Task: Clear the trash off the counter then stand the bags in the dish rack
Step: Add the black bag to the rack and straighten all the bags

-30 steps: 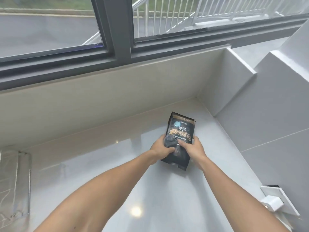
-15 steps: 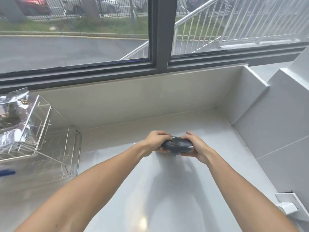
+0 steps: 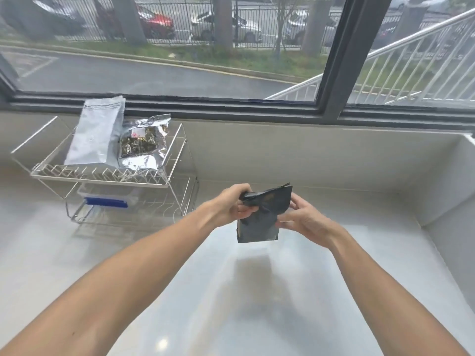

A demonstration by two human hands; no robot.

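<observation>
A black foil bag hangs above the white counter, held between both hands. My left hand pinches its folded top edge. My right hand grips its right side. To the left stands a two-tier wire dish rack. On its upper tier a plain silver bag and a crinkled silver bag with a dark window lean upright side by side.
A clear plastic box with a blue strip sits on the rack's lower tier. A window with a dark frame runs behind the counter. A white wall closes the counter on the right.
Both hands have lifted the black bag off the counter corner and brought it up and left. The view swung left and up, bringing the dish rack with its two bags into sight.
</observation>
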